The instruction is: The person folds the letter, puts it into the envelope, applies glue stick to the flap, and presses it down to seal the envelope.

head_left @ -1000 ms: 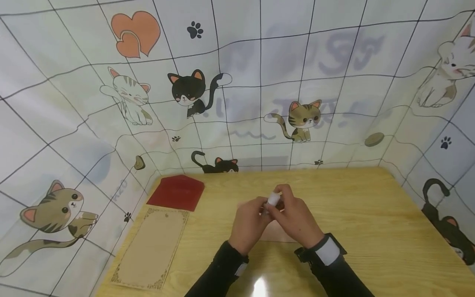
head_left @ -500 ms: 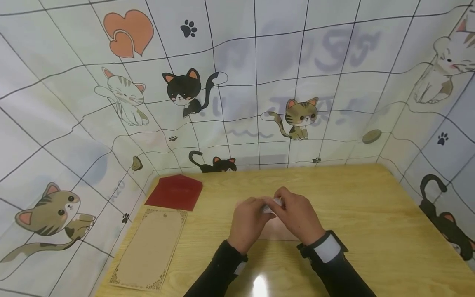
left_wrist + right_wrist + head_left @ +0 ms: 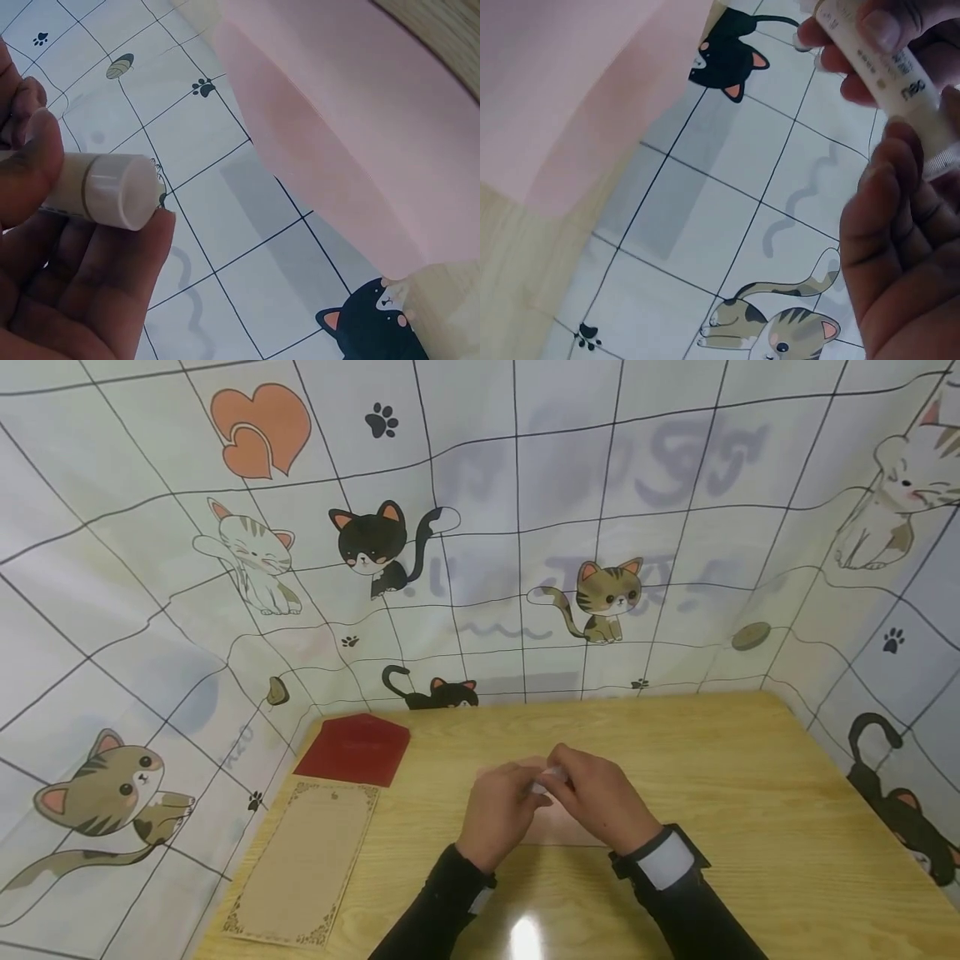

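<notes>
A white glue stick (image 3: 553,777) is held in both hands above a pink envelope (image 3: 558,827). My left hand (image 3: 495,818) grips one end of it, and the fingers of my right hand (image 3: 603,797) pinch the other, mostly hiding it in the head view. In the left wrist view the glue stick (image 3: 105,187) shows a smooth, pale round end. Small print and a ribbed clear end appear on the glue stick (image 3: 889,82) in the right wrist view. The pink envelope (image 3: 360,142) lies on the table with its flap spread toward the wall.
A red envelope (image 3: 356,750) lies at the table's back left. Nearer me is a tan sheet with an ornate border (image 3: 303,860). Cat-print cloth (image 3: 487,560) walls in the back and both sides of the wooden table (image 3: 720,827).
The glue stick, earlier standing up with its white end showing between the hands, has tilted and sunk among the fingers. The right hand's fingers have come down closer to the left hand.
</notes>
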Available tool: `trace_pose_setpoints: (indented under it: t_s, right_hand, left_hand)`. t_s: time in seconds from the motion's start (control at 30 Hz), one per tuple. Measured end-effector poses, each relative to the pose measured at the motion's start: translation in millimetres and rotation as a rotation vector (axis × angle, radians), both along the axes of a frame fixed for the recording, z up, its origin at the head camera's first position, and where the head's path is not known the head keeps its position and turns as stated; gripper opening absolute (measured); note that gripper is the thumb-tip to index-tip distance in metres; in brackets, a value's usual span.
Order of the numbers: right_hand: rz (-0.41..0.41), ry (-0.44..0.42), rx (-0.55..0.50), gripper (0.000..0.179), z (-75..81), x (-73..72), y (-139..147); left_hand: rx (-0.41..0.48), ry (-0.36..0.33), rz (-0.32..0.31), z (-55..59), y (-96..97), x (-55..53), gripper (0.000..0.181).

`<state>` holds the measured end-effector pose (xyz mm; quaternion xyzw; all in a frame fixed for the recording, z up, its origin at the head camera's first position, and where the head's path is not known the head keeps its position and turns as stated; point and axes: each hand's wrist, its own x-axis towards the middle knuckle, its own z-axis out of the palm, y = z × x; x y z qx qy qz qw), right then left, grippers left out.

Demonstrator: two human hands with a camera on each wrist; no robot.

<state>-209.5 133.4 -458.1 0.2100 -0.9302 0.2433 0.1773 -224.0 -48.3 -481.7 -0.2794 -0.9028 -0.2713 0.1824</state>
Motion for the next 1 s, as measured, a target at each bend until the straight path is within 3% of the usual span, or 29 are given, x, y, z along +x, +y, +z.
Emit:
trace_pose_setpoints:
  t_s: [0.2,0.33,0.47,0.53,0.57,0.63,0.73,0.8,0.87,0.93,1.0]
  right_hand:
    - [0.150,0.095,0.095,0.025,-6.7,-2.5,5.9]
    - [0.217,0.163,0.112,0.032,-13.5,-5.2,8.8]
    - [0.294,0.208,0.079,0.030,-18.1,-7.1,11.0]
    - [0.323,0.197,0.041,0.029,-19.2,-7.3,11.8]
    - [0.324,0.161,0.018,0.026,-18.8,-6.9,12.0]
    - [0.271,0.063,-0.019,0.017,-18.3,-6.2,12.0]
    - [0.120,-0.094,-0.058,0.011,-16.9,-4.1,10.4]
    - [0.023,-0.173,-0.084,0.024,-17.8,-3.4,8.2]
    - [-0.029,-0.203,-0.120,0.035,-19.7,-2.6,5.4]
    - [-0.054,-0.218,-0.171,0.043,-21.3,-2.2,2.8]
    - [-0.066,-0.227,-0.215,0.044,-22.2,-1.6,0.7]
  left_hand:
    - [-0.034,-0.107,-0.051,-0.4,-7.2,-5.0,0.027]
    - [-0.013,-0.283,-0.131,-1.6,-13.3,-11.6,0.017]
    - [0.054,-0.487,-0.216,-6.6,-22.6,-20.9,0.019]
    - [0.077,-0.514,-0.222,-8.8,-25.1,-22.8,0.021]
    - [0.065,-0.493,-0.212,-9.7,-25.2,-22.5,0.021]
    - [-0.002,-0.355,-0.174,-11.1,-23.2,-19.3,0.022]
    - [-0.121,-0.007,-0.080,-11.1,-16.6,-10.7,0.025]
    - [-0.173,0.247,-0.025,-11.9,-12.7,-7.2,0.026]
    - [-0.187,0.435,0.013,-12.3,-9.8,-5.5,0.025]
    - [-0.186,0.563,0.037,-13.2,-7.8,-5.9,0.023]
    - [-0.181,0.612,0.044,-14.1,-6.9,-6.3,0.023]
